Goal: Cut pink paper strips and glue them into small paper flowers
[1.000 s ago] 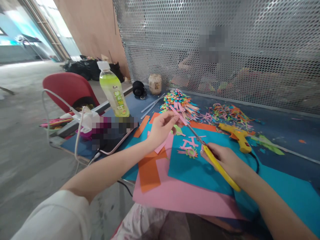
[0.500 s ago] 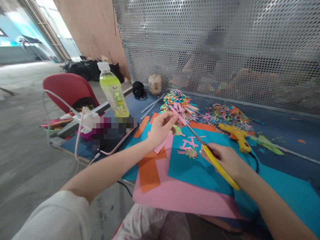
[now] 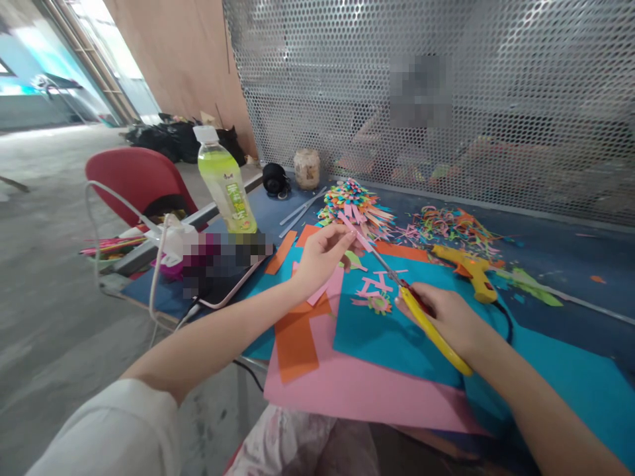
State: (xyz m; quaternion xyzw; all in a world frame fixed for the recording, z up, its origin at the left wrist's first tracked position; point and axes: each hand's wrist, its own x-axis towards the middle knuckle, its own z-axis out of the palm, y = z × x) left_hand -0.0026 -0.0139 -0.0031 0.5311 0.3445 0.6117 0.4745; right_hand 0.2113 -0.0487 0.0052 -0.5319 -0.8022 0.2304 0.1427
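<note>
So the left hand (image 3: 325, 254) has thumb and fingers pinched together on a pink strip (image 3: 364, 242), held up above the worktop (image 3: 555, 256). The right hand (image 3: 446, 317) is wrapped around the yellow handle of the scissors (image 3: 435, 335), blades angled up to the strip's near end. Can't tell whether the blades are parted.

Room-wise, there's a decent flat patch of blue sheet (image 3: 391, 347) below and between the hands. A pink sheet (image 3: 367, 396) pokes out from under it, near edge toward the lap. Tightest spot is the right hand's far side, with the glue gun (image 3: 471, 272) just beyond it and its black cord (image 3: 510, 324) looping down beside that wrist. The mesh (image 3: 347, 79) stands upright well past both hands.

Textures: the sheets and strip look like smooth, matte coloured paper. Little pink cutouts (image 3: 374, 283) and a round toothed flower (image 3: 380, 303) lie between the hands. Just past the left hand sits a spiky multicolour paper cone (image 3: 350, 193), and a tangle of curly scraps (image 3: 454, 225) lies beyond the glue gun. Left of the left hand there's a flat orange rectangle (image 3: 296, 350) and a clear plastic bottle (image 3: 229, 192) farther off.
</note>
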